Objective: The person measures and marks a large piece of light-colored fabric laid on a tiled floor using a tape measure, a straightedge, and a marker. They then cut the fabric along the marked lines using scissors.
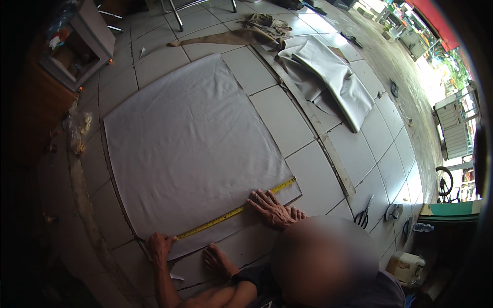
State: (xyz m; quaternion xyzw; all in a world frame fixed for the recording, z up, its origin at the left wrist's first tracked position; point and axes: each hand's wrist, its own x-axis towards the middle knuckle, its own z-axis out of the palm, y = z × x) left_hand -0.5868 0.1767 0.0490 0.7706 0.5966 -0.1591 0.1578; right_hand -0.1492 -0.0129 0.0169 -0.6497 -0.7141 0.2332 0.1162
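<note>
Head view, looking down at a tiled floor [318, 179] where a person crouches. A large square sheet of pale grey fabric [190, 143] lies spread flat on the tiles, filling the middle of the picture. Along its near edge runs a yellow measuring tape [233, 210], stretched taut in a slant from lower left to upper right. The left hand [160, 245] presses the tape's near end down at the fabric's lower left corner, fingers closed over it. The right hand [271, 208] lies flat with fingers spread apart, pinning the tape to the cloth a little short of its far end, which reaches the fabric's right edge. A bare foot [218, 261] rests on the tiles just below the fabric, between the two hands. The step in hand appears to be measuring the width of the sheet along its near edge. The next move would likely call for holding the tape steady and straight against the edge so that a length can be read or marked; no marking tool shows in either hand. To the right, well apart from the hands, a pair of scissors [363, 215] lies on the tiles beside a small round object. Farther back, a folded piece of grey fabric [334, 77] lies on other cloth, with a long tan strip [328, 149] running down across the floor.
</note>
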